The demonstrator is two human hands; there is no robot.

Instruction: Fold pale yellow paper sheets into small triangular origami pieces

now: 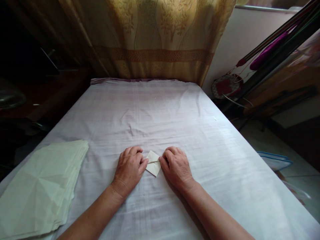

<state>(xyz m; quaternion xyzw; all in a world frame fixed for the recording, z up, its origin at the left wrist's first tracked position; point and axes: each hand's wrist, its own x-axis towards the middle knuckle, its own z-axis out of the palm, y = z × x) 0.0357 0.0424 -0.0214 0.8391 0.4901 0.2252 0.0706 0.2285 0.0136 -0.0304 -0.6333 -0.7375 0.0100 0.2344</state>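
A small folded paper square [153, 168] lies turned like a diamond on the bed sheet, with a dark slit or crease running across its middle. My left hand [131, 165] rests at its left corner, fingers curled and thumb on the paper's edge. At the opposite corner is my right hand [176, 165], its fingers likewise curled, with thumb and forefinger at the tip of the paper. Both hands pinch the paper low against the sheet. The fingertips partly cover the left and right corners.
A stack of creased pale paper sheets [42, 186] lies on the left of the bed sheet [155, 113]. Beyond the far edge hangs a gold patterned curtain [155, 33]. Right of the bed are a hanging bag [226, 86] and a blue-rimmed clear object [275, 160] lower down.
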